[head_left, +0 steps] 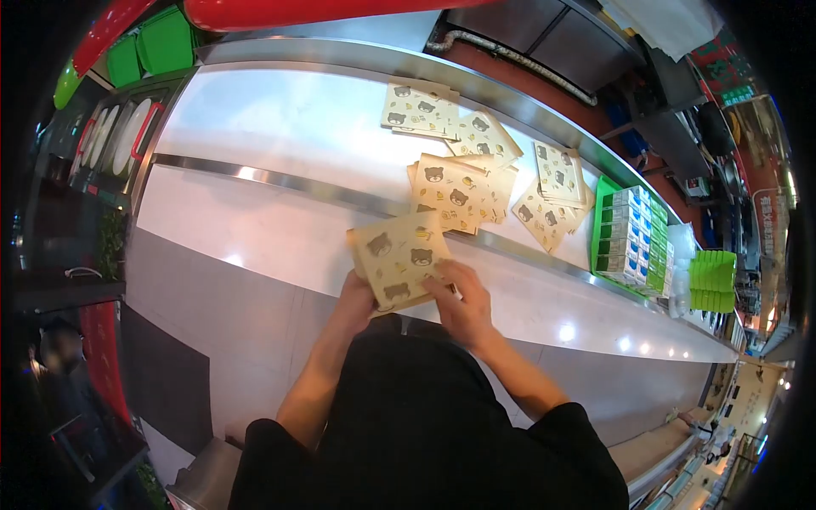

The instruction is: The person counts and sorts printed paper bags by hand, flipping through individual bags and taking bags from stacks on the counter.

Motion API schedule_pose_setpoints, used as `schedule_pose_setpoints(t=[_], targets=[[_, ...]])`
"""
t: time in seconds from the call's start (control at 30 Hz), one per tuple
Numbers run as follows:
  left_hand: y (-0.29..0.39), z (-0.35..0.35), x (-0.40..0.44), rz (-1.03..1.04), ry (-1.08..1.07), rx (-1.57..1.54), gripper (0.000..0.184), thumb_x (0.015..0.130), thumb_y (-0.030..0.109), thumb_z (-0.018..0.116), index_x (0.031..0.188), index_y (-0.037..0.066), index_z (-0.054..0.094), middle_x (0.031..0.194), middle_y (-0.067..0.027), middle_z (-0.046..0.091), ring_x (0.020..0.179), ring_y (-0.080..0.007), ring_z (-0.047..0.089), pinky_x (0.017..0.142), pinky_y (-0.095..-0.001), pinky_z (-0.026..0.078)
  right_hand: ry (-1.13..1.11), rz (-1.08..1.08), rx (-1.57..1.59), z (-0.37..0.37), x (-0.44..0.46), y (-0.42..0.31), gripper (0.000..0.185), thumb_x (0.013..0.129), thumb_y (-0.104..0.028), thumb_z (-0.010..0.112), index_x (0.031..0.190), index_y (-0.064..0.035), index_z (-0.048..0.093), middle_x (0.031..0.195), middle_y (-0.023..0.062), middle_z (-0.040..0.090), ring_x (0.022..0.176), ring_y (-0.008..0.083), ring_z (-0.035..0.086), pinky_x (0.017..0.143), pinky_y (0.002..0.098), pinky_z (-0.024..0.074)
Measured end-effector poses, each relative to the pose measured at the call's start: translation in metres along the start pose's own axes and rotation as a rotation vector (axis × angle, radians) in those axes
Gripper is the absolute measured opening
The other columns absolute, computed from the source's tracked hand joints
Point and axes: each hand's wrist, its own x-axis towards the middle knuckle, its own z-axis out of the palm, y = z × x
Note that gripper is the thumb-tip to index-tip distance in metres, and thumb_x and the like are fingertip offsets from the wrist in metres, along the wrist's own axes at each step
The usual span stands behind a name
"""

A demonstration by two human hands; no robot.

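two hands, left [361, 293] and right [463, 302], grip nearly closed around bear-print papers [399, 259], above white counter [280, 204]

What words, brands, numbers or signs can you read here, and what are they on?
I can read none with certainty.
Held printed papers: bear faces; any lettering is too small.
Small boxes in the green tray: labels too small.
Far-right sign: characters too blurred.

Red sign [769, 223], far right: characters not legible.
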Motion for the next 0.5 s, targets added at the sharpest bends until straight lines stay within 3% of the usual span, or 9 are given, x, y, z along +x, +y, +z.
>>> schedule_pose_setpoints(t=[0.1,0.2,0.27,0.3,0.37,0.5], targets=[[-0.007,0.01,0.001,0.026,-0.106,-0.041,0.028,0.085,0.0,0.058,0.113,-0.004,0.055,0.103,-0.0122,0.064,0.091,-0.019,0.065,0.075,-0.0313,0.056,-0.048,-0.062,-0.021,-0.005,-0.014,0.001,0.032,0.063,0.004,0.064,0.094,-0.0064,0.067,0.099,0.0093,0.062,0.097,0.0315,0.058,0.078,0.0392,0.0518],[-0.013,0.016,0.005,0.053,-0.109,0.033,0.029,0.091,0.011,0.053,0.117,-0.002,0.052,0.108,-0.0136,0.063,0.092,-0.0197,0.065,0.076,-0.0309,0.056,-0.04,-0.033,-0.02,-0.012,-0.02,-0.001,0.032,0.064,0.007,0.062,0.094,-0.0045,0.066,0.098,0.0101,0.061,0.097,0.0331,0.057,0.081,0.0396,0.0507],[-0.018,0.018,0.011,-0.055,-0.071,-0.023,0.04,0.098,0.026,0.044,0.127,-0.001,0.044,0.118,-0.0188,0.058,0.103,-0.0239,0.063,0.081,-0.0344,0.056,-0.039,-0.022,-0.039,-0.014,-0.024,0.002,0.032,0.063,0.005,0.063,0.094,-0.0051,0.067,0.099,0.0096,0.061,0.099,0.033,0.056,0.083,0.0402,0.0497],[-0.02,0.02,0.012,-0.056,-0.076,-0.023,0.04,0.098,0.026,0.044,0.127,-0.001,0.044,0.118,-0.0188,0.058,0.103,-0.0239,0.063,0.081,-0.0344,0.056,-0.039,-0.014,-0.049,-0.015,-0.025,0.003,0.033,0.063,0.003,0.065,0.095,-0.0057,0.067,0.1,0.0091,0.061,0.1,0.0329,0.055,0.084,0.0407,0.0487],[-0.026,0.023,0.01,-0.053,-0.089,-0.361,0.051,0.1,0.04,0.034,0.132,0.0,0.041,0.122,-0.0192,0.055,0.109,-0.0265,0.059,0.086,-0.0388,0.053,-0.036,-0.004,-0.052,-0.018,-0.027,0.002,0.033,0.063,0.003,0.065,0.094,-0.0062,0.067,0.101,0.009,0.06,0.1,0.0326,0.055,0.084,0.0407,0.0484],[-0.039,0.02,0.017,-0.082,-0.14,-0.383,0.055,0.1,0.044,0.028,0.133,0.001,0.039,0.123,-0.0188,0.054,0.112,-0.0292,0.056,0.091,-0.0422,0.05,-0.038,0.012,-0.066,-0.023,-0.03,-0.002,0.033,0.063,0.002,0.069,0.094,-0.0081,0.067,0.101,0.0091,0.06,0.098,0.0324,0.055,0.083,0.0396,0.0481]])
